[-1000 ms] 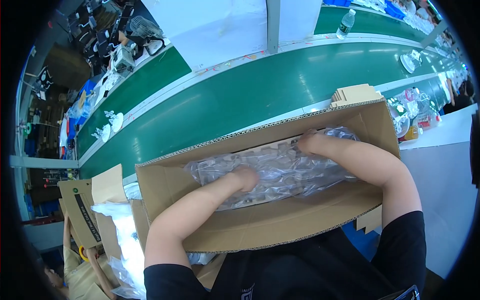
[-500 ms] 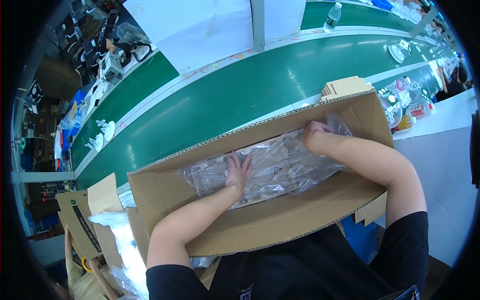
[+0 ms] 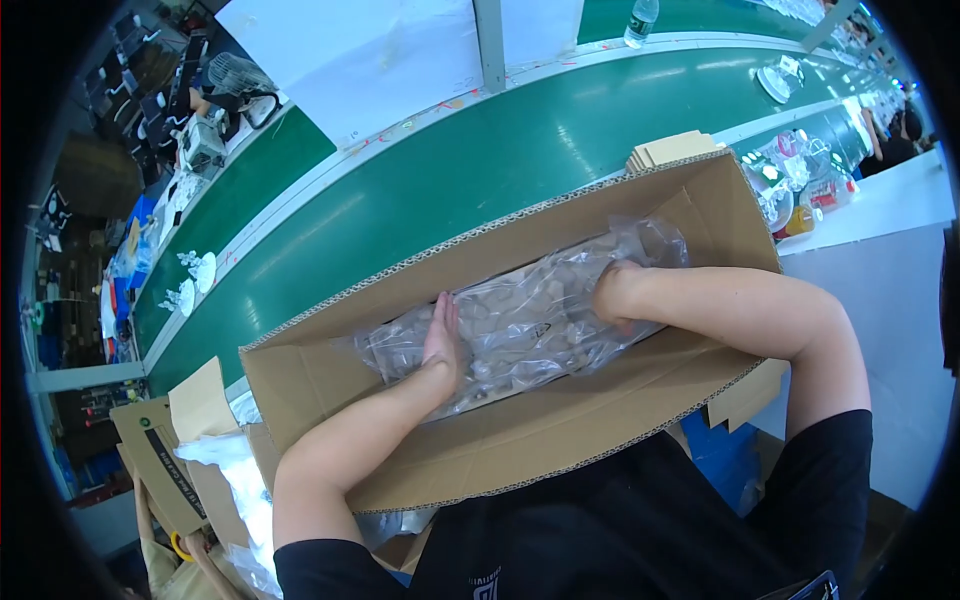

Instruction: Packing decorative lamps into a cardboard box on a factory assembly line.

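A long, open cardboard box (image 3: 560, 420) is in front of me, tilted up toward the right. Inside lies a clear plastic bag (image 3: 520, 310) covering pale brown lumpy contents that I cannot make out. My left hand (image 3: 443, 338) rests edge-down on the bag's left part, fingers stretched out and holding nothing. Toward its right end, my right hand (image 3: 616, 292) bends down against the plastic. Its fingers are mostly hidden beneath the hand, so whether they grip the film does not show.
Beyond the box runs a green conveyor belt (image 3: 420, 200). Flat cardboard pieces (image 3: 670, 150) and several drink bottles (image 3: 800, 185) stand at the right. A clear bottle (image 3: 641, 22) is farther back. At lower left, a co-worker's hands are at another carton (image 3: 160, 465).
My left hand has slid left and turned onto its edge. My right hand has moved down and nearer, off the bag's far edge. The bag's right end now puffs up.
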Tool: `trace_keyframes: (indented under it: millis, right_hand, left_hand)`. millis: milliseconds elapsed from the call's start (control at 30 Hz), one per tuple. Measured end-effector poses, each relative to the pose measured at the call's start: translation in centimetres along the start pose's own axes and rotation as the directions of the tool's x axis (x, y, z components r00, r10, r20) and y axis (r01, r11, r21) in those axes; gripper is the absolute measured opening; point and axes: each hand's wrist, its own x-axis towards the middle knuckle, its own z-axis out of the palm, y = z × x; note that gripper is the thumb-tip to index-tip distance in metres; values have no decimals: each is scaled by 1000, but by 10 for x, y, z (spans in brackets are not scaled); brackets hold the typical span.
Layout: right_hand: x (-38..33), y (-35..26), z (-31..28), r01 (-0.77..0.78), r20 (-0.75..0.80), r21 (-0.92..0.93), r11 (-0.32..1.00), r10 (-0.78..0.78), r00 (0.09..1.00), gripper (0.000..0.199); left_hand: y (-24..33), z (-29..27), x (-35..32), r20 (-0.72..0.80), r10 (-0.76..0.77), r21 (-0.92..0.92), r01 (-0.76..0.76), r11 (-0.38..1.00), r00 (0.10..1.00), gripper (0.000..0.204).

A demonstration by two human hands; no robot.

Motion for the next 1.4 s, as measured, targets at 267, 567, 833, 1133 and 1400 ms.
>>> trace_keyframes:
  millis: [267, 567, 833, 1133, 1400]
  right_hand:
    - [36, 29, 69, 84, 224, 211, 974, -132, 965, 21]
    - [84, 29, 140, 97, 213, 110, 989, -119, 970, 23]
    - [52, 38, 42, 166, -7, 291, 942, -171, 985, 30]
    - [158, 97, 127, -164, -281, -92, 982, 132, 951, 37]
    - [97, 40, -2, -29, 62, 212, 977, 17, 998, 42]
  left_hand:
    - [14, 2, 7, -5, -24, 37, 25, 999, 1000, 62]
    - [-4, -28, 16, 180, 35, -174, -3, 985, 983, 57]
    - [16, -39, 35, 139, 268, -620, -127, 775, 953, 48]
    - [60, 63, 57, -17, -3, -914, -14, 405, 1000, 71]
    - [92, 181, 116, 320, 362, -849, 95, 519, 876, 46]
